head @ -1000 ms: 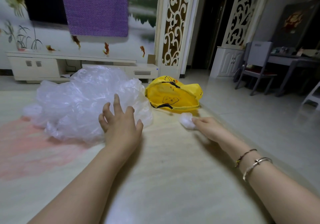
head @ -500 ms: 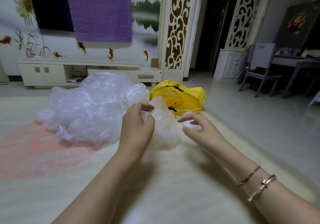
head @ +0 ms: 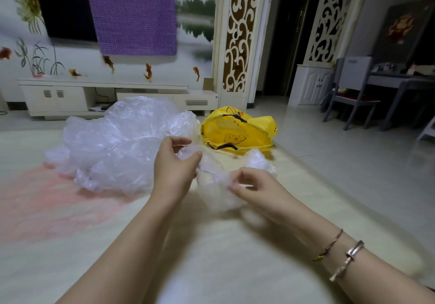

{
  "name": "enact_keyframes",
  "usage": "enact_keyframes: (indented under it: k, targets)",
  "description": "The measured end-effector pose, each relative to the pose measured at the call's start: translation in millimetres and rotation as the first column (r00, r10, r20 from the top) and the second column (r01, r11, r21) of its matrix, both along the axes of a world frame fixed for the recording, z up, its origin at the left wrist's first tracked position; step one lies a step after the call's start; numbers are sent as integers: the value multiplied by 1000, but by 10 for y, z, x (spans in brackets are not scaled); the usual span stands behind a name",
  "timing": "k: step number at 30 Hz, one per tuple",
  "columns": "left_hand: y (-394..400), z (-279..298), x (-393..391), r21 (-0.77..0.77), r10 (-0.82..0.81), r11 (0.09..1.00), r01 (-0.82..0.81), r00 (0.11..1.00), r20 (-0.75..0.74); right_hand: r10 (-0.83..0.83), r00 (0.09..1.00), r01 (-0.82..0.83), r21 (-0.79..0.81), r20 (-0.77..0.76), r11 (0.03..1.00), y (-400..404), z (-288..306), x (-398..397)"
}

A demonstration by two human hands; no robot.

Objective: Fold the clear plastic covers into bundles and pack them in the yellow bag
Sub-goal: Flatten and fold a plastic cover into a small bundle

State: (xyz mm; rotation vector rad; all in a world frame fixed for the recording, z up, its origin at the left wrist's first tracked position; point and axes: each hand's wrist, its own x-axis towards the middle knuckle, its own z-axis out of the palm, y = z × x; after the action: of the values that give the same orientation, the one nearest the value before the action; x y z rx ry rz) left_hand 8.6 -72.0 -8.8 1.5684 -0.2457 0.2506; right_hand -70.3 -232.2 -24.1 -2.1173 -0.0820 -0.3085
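Note:
A big crumpled heap of clear plastic covers (head: 117, 143) lies on the floor mat (head: 211, 256) at the left. One clear cover (head: 211, 186) hangs between my hands above the mat. My left hand (head: 174, 169) pinches its upper edge, and my right hand (head: 254, 188) pinches its right edge. A small white folded bundle (head: 257, 160) lies on the mat just beyond my right hand. Behind it sits the yellow bag (head: 237, 132) with black straps.
A low white TV cabinet (head: 70, 96) runs along the far wall. A carved divider column (head: 237, 40) stands behind the bag. A grey chair (head: 350, 89) and table (head: 404, 80) stand at the right on the tiled floor.
My left hand reached into the heap and pulled one cover out toward me. My right hand let go of the small bundle and took hold of that cover's other edge.

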Motion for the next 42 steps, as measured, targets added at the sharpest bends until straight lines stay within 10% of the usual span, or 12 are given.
enact_keyframes:
  k: [6,9,15,18,22,27,42]
  targets:
    - [56,171,-54,-17,-213,976,219,927,-309,-26,998,57,550,-65,833,-168,212,-76]
    - [51,163,-23,-108,-193,979,173,957,-217,-51,995,97,662,-89,743,-228,221,-82]
    - [-92,116,-209,23,-32,999,26,959,283,-67,997,80,704,-46,705,-259,235,-97]
    - [-204,107,-264,113,-149,982,150,989,-15,28,999,-53,732,46,680,-235,249,-117]
    - [-273,0,-227,-159,-388,921,357,793,-469,128,990,-132,647,52,751,-189,250,-145]
    - [-179,-19,-186,-350,-518,846,402,775,-362,106,984,-33,435,-144,900,-102,213,-68]
    - [-214,16,-330,-133,-440,897,421,882,-172,-45,993,97,572,-106,815,-46,106,-88]
